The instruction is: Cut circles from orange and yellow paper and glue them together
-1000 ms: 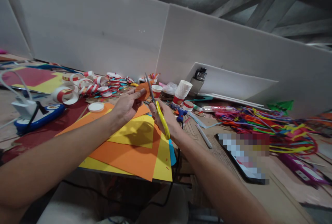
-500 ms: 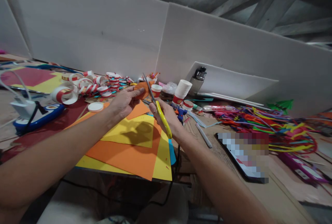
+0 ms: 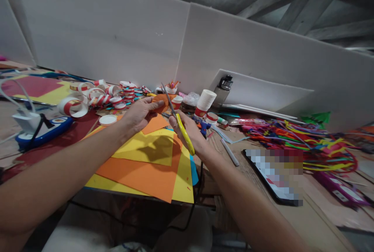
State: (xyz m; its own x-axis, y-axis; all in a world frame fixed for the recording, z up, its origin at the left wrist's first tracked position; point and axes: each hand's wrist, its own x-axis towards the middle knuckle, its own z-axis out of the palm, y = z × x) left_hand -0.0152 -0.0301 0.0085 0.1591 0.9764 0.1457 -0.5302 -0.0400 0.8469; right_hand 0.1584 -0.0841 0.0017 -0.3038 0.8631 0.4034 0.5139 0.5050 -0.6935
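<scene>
With the left hand (image 3: 142, 115) pinching an orange paper piece (image 3: 160, 97) and the right hand (image 3: 190, 126) curled round yellow-handled scissors (image 3: 182, 128), slipping blades (image 3: 169, 101) could nick the nearby left fingertips.

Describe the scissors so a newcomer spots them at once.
Start from the overlapping yellow and orange sheets, front and centre. Above their far right corner, the right hand holds the scissors, blades pointing up and away, at the left hand's orange piece. Their curved yellow handle distinguishes them from the red-and-white cups behind.
</scene>
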